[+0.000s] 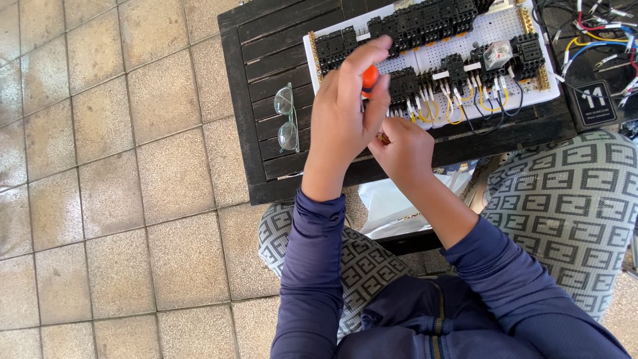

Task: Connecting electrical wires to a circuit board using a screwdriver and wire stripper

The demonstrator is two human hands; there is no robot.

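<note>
Left hand (345, 106): raised above the near edge of the white perforated board (495, 30), fingers curled in a closed grip around an orange-handled tool (370, 78). Only the orange top of the handle shows between thumb and fingers; its shaft and tip are hidden behind the hand.

Right hand (404, 151): lower and just beside the left, clenched around a small brownish item (383, 138) that shows only at the thumb side. What the item is cannot be told. The two hands touch or nearly touch at the knuckles.

Obstruction: both hands cover the near left portion of the board, so the point where the tool meets it is not visible.

Surroundings: the board lies on a dark slatted wooden tabletop (266, 46) and carries rows of black relay sockets (425, 20), one clear-cased relay (498, 54), and short yellow, white and black wire loops (458, 110) along its near edge. A pair of clear safety glasses (286, 118) lies on the tabletop left of the hands, apart from the board. At far right, a loose bundle of coloured wires (598, 33) and a small black card (595, 101) lie near the board. A white plastic bag (392, 206) sits below the tabletop edge, between patterned grey cushions (565, 193). Beige tiled floor (100, 166) on the left.
</note>
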